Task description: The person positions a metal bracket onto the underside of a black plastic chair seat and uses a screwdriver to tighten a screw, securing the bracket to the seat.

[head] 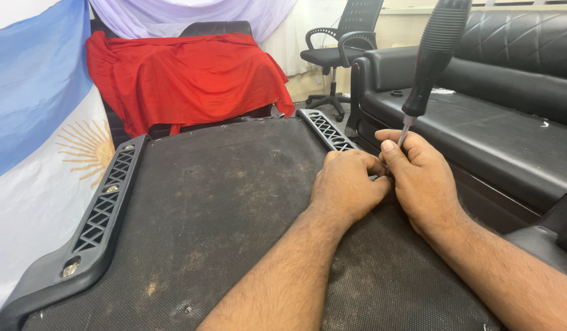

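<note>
The right hand (421,181) is pinching the screwdriver (433,58) shaft low, upright at the chair base's (204,202) right bracket (326,130). The left hand (347,184) is curling shut beside the tip — what it grips is hidden. Keeping the shaft vertical and pressed down is probably helping the tip stay seated.

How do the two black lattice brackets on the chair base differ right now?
The left bracket lies fully in view, untouched, with screw heads showing along it. The right bracket shows only its far end; the left hand and right hand, gripping a screwdriver near its tip, cover the rest. Both are black lattice plastic along the fabric underside's edges.
</note>
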